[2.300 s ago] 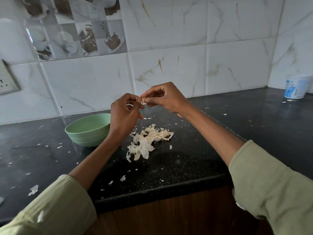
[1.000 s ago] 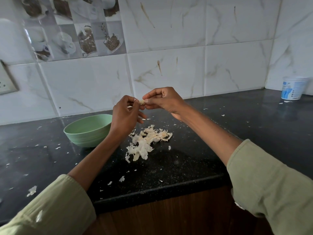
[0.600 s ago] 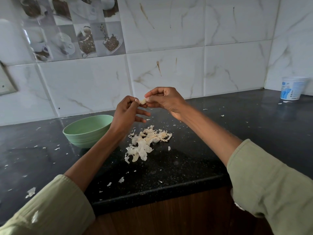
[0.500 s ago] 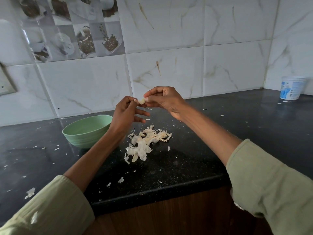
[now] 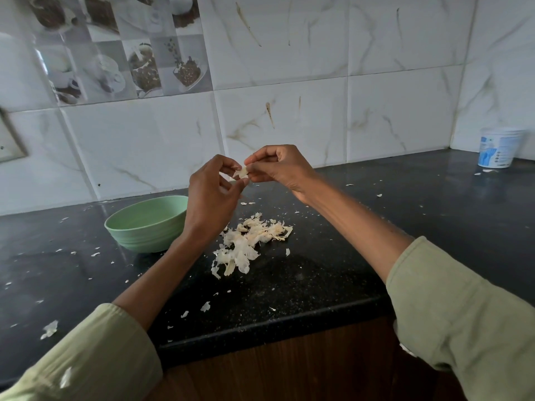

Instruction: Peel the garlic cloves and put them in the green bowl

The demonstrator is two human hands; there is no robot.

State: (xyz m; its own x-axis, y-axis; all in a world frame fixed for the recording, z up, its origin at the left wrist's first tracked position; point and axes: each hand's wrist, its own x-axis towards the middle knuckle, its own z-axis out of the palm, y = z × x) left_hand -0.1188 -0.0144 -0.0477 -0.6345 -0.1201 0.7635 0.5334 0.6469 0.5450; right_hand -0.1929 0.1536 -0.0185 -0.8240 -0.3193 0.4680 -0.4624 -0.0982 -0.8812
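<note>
Skin flap now peeled wider from garlic clove (image 5: 242,172), pinched between left hand (image 5: 211,198) and right hand (image 5: 278,166); green bowl (image 5: 147,224) at 9 o'clock on surface (image 5: 318,270).

Black speckled countertop (image 5: 333,273) carried a green bowl (image 5: 146,224) at left, a heap of garlic skins (image 5: 249,244) beside it, scattered flakes, and a white tub (image 5: 499,147) far right.

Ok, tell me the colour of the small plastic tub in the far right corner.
The small plastic tub is white with blue print, seen in the head view.
</note>
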